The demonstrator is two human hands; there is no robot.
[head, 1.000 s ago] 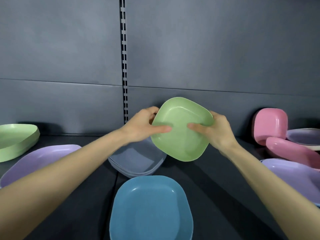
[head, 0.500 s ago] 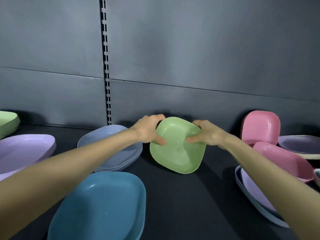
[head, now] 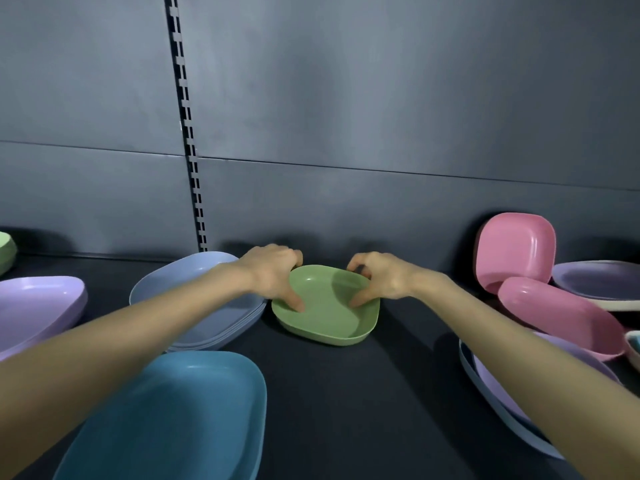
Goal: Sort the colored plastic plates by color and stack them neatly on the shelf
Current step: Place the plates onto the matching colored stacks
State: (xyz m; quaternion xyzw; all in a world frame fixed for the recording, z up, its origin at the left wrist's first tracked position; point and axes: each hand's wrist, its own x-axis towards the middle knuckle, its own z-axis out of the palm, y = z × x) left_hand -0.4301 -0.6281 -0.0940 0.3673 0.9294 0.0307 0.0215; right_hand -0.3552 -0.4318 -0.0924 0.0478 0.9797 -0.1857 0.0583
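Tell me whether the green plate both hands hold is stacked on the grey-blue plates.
No, the green plate sits on the dark shelf, just right of the grey-blue stack.

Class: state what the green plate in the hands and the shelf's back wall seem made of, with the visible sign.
Green plate: likely matte plastic; even colour, rounded rim, dull highlights. Back wall: probably painted sheet metal; smooth grey panels, seams, slotted upright.

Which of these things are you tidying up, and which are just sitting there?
For the job:
green plate, gripped by left hand and right hand
grey-blue stack
teal plate
lilac plate
pink plates
shelf

Just there:
slotted rail
grey back wall
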